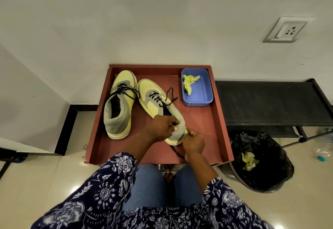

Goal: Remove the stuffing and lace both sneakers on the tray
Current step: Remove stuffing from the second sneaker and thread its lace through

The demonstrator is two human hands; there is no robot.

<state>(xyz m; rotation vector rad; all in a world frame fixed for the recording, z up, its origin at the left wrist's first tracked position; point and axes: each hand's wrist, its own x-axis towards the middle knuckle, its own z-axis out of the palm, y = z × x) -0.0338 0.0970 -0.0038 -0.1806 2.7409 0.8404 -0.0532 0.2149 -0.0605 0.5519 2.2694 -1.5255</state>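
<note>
Head view, single frame. Tray (214, 120): one, reddish-brown, raised rim on all visible sides, its far edge against the wall and its near edge just in front of the person's knees. Contents: two yellow-and-grey sneakers and one blue tub (204, 91). Tub sat in the tray's far right corner and held one crumpled wad of yellow stuffing (189, 83). Bin bag (266, 165): one, black, on the floor right of the tray, holding more yellow stuffing. Left sneaker (119, 108) stood at the tray's left side, toe to the wall, black lace threaded through the lower eyelets. Right sneaker (158, 106) lay angled just beside it, heel toward the person, partly laced, loose lace ends trailing. Left hand (163, 126) gripped the collar at this sneaker's heel; right hand (193, 141) pinched the heel end, with a dark lace running beneath it. Bare tray floor remained along the right side and near left corner. Black bench (270, 102): one, right of the tray.
</note>
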